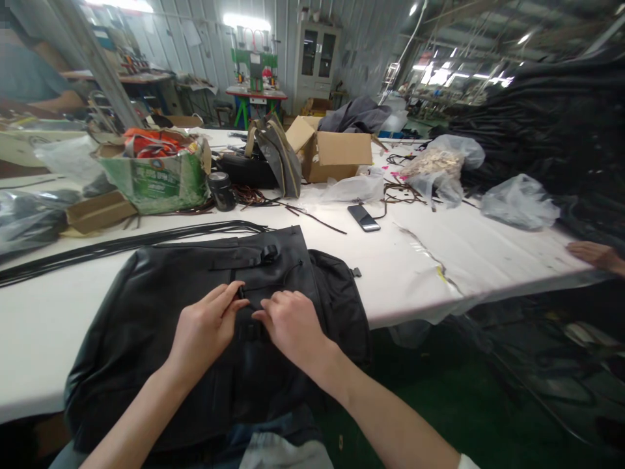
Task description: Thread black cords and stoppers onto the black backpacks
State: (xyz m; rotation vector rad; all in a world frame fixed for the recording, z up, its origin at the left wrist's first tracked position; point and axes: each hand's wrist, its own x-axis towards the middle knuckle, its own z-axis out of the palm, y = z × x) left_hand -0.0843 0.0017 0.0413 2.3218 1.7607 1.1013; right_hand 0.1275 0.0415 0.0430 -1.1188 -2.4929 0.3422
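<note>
A large black backpack (161,293) lies on its side across the front edge of the white table, over my lap. My left hand (208,322) pinches a small black buckle (241,291) on the bag's strap, thumb and fingers together. Close to its right, my right hand (288,319) is closed in a pinch over the bag's flap; what lies between its fingertips is too small to make out. A second black buckle (268,254) sits on the upper strap, and another dark buckle (250,332) shows just below my hands.
Black strips (122,244) run left behind the bag. Farther back stand a green bag (159,179), a dark jar (221,191) and a cardboard box (344,156). A phone (364,218) lies right of centre. Another person's hand (598,256) rests at the right edge.
</note>
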